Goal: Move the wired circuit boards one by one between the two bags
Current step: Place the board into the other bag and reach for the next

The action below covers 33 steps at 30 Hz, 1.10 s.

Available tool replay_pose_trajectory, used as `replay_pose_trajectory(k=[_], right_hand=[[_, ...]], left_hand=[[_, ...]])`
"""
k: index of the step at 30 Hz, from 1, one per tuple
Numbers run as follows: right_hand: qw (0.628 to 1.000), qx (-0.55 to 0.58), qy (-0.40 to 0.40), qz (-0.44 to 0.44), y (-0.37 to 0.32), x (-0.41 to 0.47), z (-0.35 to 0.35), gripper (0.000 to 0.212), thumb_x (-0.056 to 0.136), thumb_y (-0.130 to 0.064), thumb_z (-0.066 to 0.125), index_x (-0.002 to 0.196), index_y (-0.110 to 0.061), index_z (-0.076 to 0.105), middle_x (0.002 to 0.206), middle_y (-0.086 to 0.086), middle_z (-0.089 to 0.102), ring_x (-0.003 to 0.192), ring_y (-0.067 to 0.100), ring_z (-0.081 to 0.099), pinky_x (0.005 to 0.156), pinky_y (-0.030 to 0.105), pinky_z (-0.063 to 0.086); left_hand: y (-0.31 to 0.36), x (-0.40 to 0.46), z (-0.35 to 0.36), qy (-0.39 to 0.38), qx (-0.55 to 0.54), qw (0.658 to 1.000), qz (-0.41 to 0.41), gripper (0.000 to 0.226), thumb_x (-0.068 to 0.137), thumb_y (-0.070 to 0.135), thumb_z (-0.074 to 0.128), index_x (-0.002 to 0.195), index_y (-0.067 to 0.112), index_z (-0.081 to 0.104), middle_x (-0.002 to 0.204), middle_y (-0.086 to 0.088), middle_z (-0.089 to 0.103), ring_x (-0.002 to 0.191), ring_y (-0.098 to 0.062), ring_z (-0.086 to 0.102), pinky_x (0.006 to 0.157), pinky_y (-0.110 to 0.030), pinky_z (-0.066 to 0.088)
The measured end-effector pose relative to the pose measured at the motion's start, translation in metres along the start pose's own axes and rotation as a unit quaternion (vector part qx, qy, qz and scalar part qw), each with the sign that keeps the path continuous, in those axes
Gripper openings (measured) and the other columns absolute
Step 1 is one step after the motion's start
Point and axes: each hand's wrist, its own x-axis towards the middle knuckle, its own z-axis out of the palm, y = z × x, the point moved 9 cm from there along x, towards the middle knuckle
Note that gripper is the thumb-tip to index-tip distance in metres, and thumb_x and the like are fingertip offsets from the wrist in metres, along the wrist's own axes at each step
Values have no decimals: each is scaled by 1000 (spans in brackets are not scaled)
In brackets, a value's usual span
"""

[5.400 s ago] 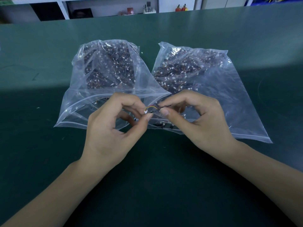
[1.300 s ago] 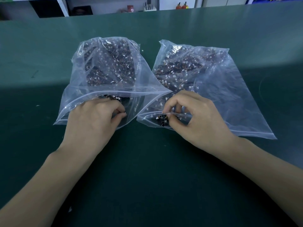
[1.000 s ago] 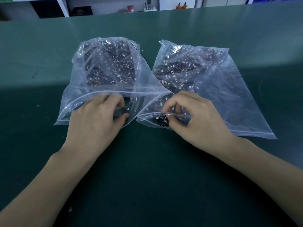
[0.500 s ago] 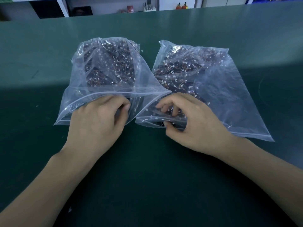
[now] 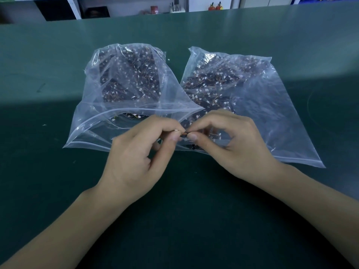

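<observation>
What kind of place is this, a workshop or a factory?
Probably an electronics assembly or packing bench. A green work mat covers the table, two clear zip bags hold many small wired circuit boards, and shelving stands behind.

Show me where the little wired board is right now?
In the head view, the little wired board is pinched between the left hand and right hand, just above the open ends of the two bags.
</observation>
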Motion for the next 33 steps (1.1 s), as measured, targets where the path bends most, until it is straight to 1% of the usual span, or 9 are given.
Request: replay_pose_trajectory(k=[4, 7, 11, 13, 16, 19, 23, 28, 33], right_hand=[[1000, -2, 3, 10, 3, -2, 1, 4, 99, -16, 75, 99, -13, 78, 90, -10, 73, 86, 9, 63, 82, 15, 44], [1000, -5, 2, -2, 0, -2, 1, 5, 98, -16, 75, 101, -13, 78, 89, -11, 72, 86, 11, 64, 81, 16, 45], [1000, -2, 1, 2, 1, -2, 2, 5, 98, -17, 76, 100, -12, 78, 86, -8, 72, 84, 11, 63, 80, 15, 45], [1000, -3, 3, 2, 1, -2, 1, 6, 98, -16, 76, 95, -11, 77, 84, -6, 71, 82, 12, 62, 78, 17, 45], [1000, 9, 2, -1, 0, -2, -1, 7, 98, -15, 75, 95, -9, 78, 85, -5, 72, 82, 14, 63, 78, 21, 47], [1000, 20, 0, -1, -1, -1, -1, 5, 98, -13, 75, 97, -9, 79, 85, -6, 72, 81, 13, 62, 78, 18, 45], [999, 42, -2, -5, -4, 0, -1, 4, 97, -10, 76, 97, -8, 79, 83, -8, 70, 79, 15, 64, 76, 19, 45], [999, 53, -10, 6, -3, -1, 1, 5, 98, -10, 74, 97, -8, 78, 85, -2, 72, 80, 16, 64, 76, 19, 44], [998, 53, -10, 17, -2, -2, 0, 4, 97, -10, 75, 94, -10, 77, 85, -5, 72, 81, 15, 65, 78, 18, 46]], left_hand=[[-7, 0, 3, -11, -19, 999, -38, 21, 105, 25, 63, 125, 21, 70, 102, 19, 69, 96, -4, 70, 77, -15, 55], [-10, 1, 5, -17, 7, 999, -32, 13, 105, 20, 66, 114, 17, 74, 97, 19, 69, 90, -7, 69, 73, -21, 56], [-12, 1, -1, 16, 9, 999, -29, 7, 103, 16, 69, 102, 11, 74, 92, 13, 67, 84, -10, 66, 67, -25, 53], [-11, 1, -2, 20, 6, 999, -31, 9, 104, 17, 68, 101, 10, 72, 91, 12, 66, 84, -10, 66, 66, -25, 53], [-11, 1, 0, 11, 3, 999, -36, 11, 103, 18, 67, 100, 9, 72, 89, 10, 66, 85, -10, 67, 64, -28, 53], [-12, 1, 0, 7, 5, 999, -42, 11, 102, 17, 69, 97, 8, 72, 87, 7, 68, 82, -11, 67, 63, -30, 54], [-8, 2, -2, 9, 13, 999, -31, 11, 100, 14, 71, 92, 7, 72, 85, 7, 69, 79, -9, 67, 62, -30, 54], [-8, 3, -2, 12, 14, 999, -31, 9, 99, 13, 71, 92, 7, 73, 85, 6, 68, 78, -11, 66, 62, -31, 54], [-6, 2, 0, 5, 17, 1000, -21, 12, 101, 16, 69, 93, 8, 73, 86, 6, 68, 79, -11, 66, 61, -32, 54]])
